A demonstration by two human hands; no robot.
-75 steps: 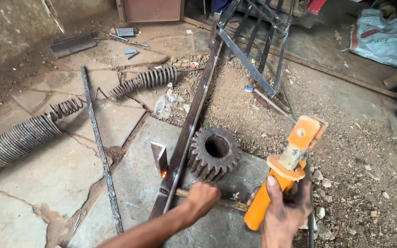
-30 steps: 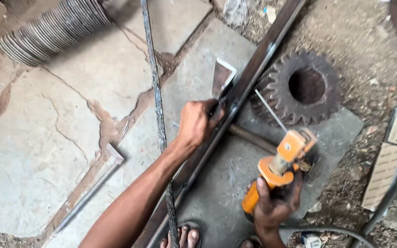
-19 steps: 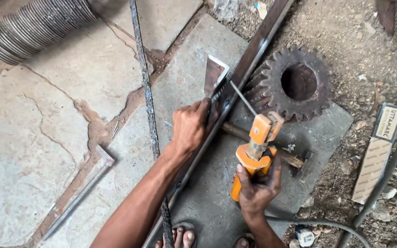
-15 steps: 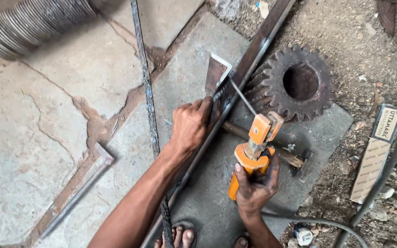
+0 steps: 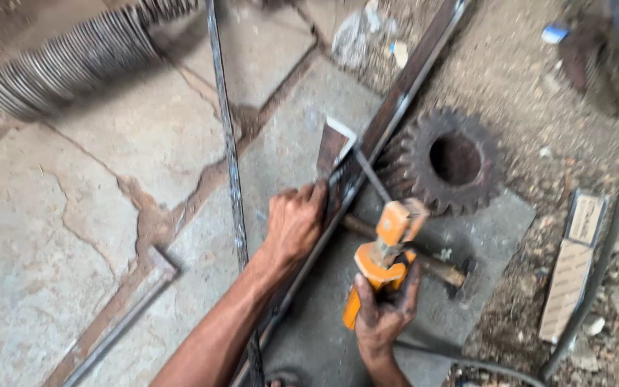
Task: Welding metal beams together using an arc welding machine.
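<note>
- Right hand (image 5: 383, 312) grips the orange welding holder (image 5: 381, 254), its rod (image 5: 372, 175) tip meeting the long steel bar (image 5: 367, 154).
- Left hand (image 5: 296, 222) presses that bar flat on the grey slab (image 5: 302, 143) (gear (image 5: 447, 159) just beside).
- Likely tack-welding the small plate (image 5: 332, 147); next calls for steadiness.

A cracked concrete floor (image 5: 73, 215) in daylight, patched with rusty seams. To the right it gives way to loose dirt and gravel (image 5: 531, 86). A grey slab (image 5: 496, 236) lies near the dirt's edge.
</note>
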